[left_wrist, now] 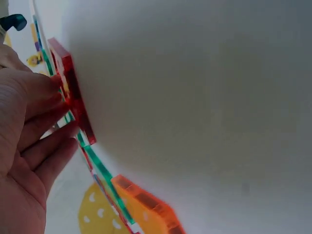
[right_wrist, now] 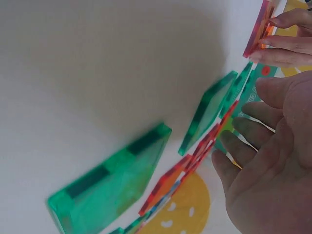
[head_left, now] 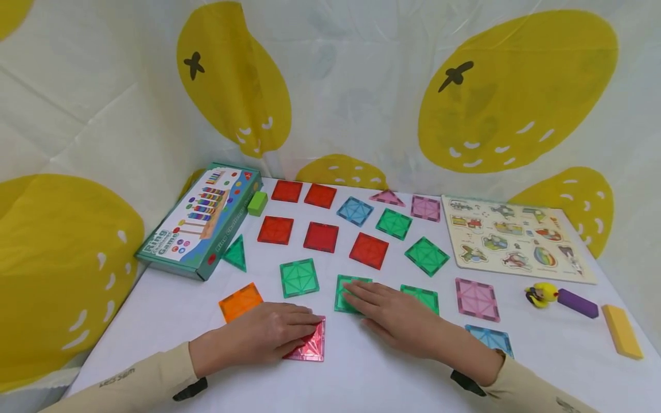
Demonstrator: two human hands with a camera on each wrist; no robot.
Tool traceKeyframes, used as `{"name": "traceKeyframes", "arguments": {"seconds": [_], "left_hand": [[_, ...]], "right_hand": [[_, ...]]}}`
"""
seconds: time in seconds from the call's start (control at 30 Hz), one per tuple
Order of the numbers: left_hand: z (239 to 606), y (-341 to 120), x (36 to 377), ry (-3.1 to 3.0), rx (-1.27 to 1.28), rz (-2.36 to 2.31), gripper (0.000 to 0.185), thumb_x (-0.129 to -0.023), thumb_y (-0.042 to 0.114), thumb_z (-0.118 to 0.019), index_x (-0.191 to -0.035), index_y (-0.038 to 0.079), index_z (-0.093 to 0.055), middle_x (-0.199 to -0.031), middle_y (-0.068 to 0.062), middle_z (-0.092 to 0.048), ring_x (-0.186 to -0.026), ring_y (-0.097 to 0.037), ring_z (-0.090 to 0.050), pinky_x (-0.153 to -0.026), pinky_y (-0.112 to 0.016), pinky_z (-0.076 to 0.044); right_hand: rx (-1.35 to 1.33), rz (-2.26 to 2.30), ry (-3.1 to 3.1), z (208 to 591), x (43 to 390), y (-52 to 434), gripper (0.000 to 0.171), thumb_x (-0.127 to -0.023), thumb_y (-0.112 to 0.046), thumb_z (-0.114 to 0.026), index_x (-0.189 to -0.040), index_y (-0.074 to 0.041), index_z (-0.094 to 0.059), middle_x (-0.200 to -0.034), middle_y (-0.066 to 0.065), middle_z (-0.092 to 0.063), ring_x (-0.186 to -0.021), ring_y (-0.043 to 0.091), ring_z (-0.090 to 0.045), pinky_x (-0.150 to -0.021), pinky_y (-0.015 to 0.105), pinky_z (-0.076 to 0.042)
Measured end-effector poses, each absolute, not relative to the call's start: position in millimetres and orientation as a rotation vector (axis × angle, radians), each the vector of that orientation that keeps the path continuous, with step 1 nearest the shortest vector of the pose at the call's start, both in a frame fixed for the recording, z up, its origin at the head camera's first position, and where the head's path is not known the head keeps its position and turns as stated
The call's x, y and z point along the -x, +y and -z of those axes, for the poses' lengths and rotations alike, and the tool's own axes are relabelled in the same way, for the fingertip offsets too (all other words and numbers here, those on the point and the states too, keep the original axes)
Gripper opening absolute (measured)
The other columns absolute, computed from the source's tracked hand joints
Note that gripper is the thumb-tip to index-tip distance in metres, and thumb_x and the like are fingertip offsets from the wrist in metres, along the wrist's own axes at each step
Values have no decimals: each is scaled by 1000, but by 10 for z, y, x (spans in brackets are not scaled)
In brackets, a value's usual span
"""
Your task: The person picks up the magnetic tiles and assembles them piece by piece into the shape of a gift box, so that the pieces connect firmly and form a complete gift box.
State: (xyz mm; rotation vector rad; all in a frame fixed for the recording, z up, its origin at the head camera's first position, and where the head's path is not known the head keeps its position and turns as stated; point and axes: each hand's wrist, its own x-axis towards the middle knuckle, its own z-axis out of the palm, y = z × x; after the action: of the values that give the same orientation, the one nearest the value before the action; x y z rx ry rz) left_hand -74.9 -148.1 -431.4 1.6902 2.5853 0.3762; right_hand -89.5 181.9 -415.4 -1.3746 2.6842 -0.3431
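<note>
Left hand point(head_left: 268, 335) lies flat, fingers straight, on a pink-red square tile point(head_left: 310, 347) at the near edge of the table point(head_left: 361, 378). Right hand point(head_left: 397, 315) rests flat, fingers extended, on a green square tile point(head_left: 347, 291) just beyond. Neither tile is lifted or gripped. All other tiles lie scattered singly, so assembly apparently not begun; wrist views too oblique to confirm contact.

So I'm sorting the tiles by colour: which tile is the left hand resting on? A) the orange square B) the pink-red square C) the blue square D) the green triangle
B: in the head view the left hand lies flat with its fingers on the pink-red square tile, while the orange square tile lies apart, uncovered.
</note>
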Motion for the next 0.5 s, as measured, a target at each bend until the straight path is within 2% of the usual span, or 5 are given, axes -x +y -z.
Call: {"name": "traceKeyframes", "arguments": {"seconds": [0.2, 0.5], "left_hand": [[4386, -1490, 722, 2558, -1653, -428, 51, -105, 28, -69, -152, 11, -59, -153, 1, -58, -143, -16, -50, -112, -36, -45], [4409, -1496, 704, 2480, -1712, -433, 49, -104, 21, -69, -151, 10, -60, -155, 2, -56, -143, -14, -48, -111, -32, -46]], "right_hand": [[1286, 407, 2610, 4239, 886, 1790, 63, -110, -31, -60, -167, -20, -36, -173, -6, -27, -157, 19, -25, -113, 47, -44], [1324, 393, 2591, 4347, 847, 1783, 63, -111, -33, -58, -167, -18, -35, -173, -5, -27, -158, 21, -22, -115, 46, -42]]}}
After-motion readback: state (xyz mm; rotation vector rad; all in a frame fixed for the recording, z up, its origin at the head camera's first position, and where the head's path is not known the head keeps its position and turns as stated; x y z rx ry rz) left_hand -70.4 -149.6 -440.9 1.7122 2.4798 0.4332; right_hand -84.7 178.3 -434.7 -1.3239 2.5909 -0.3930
